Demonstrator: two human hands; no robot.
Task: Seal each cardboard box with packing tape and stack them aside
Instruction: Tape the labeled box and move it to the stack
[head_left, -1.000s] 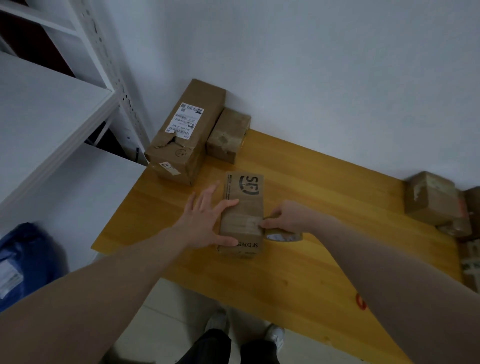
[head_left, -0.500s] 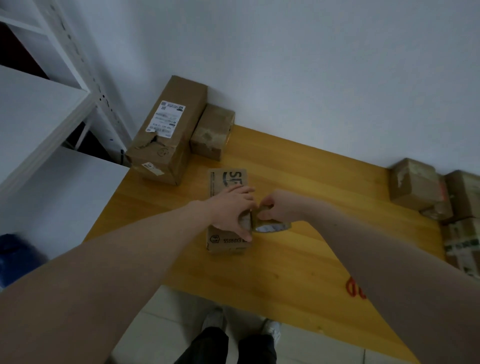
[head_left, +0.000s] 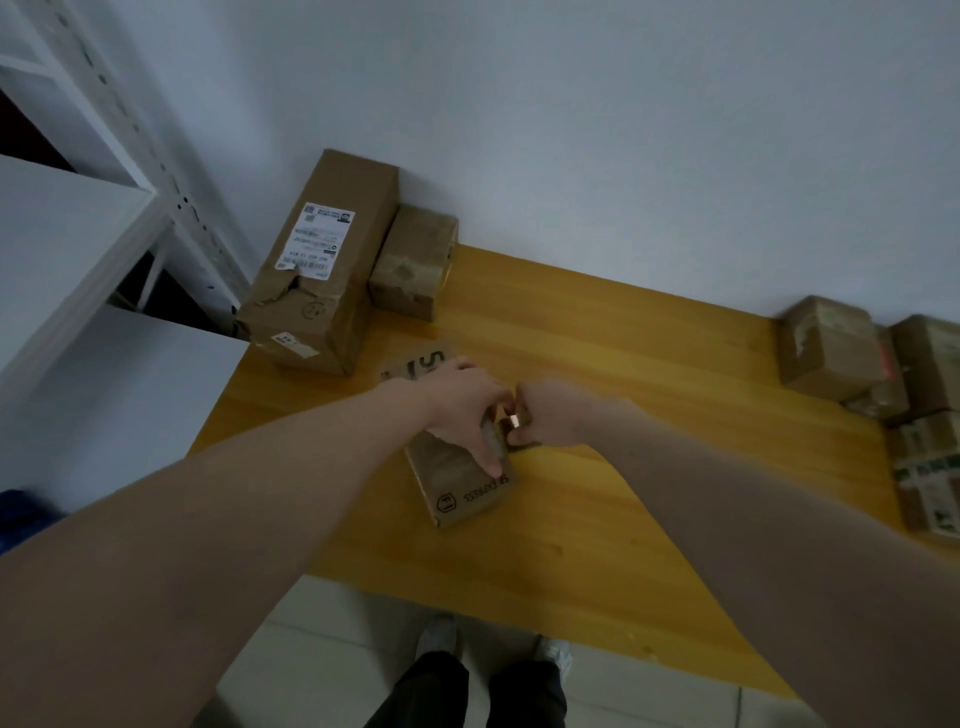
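A small brown SF Express box (head_left: 457, 483) lies flat in the middle of the wooden table (head_left: 649, 457). My left hand (head_left: 462, 410) rests on top of it, fingers curled over its right edge where a strip of tape runs. My right hand (head_left: 550, 415) sits right beside it, gripping the tape roll (head_left: 511, 423), which is mostly hidden between the two hands. The hands touch over the box's right side.
A long labelled box (head_left: 322, 265) and a small box (head_left: 415, 260) stand at the table's back left by the wall. Several more boxes (head_left: 831, 348) crowd the right edge. White shelving (head_left: 78, 260) is on the left. My feet show below the table's front edge.
My left hand went from lying flat on the box's left side to its right edge, meeting my right hand. The tape roll rose from the table beside the box to between the hands.
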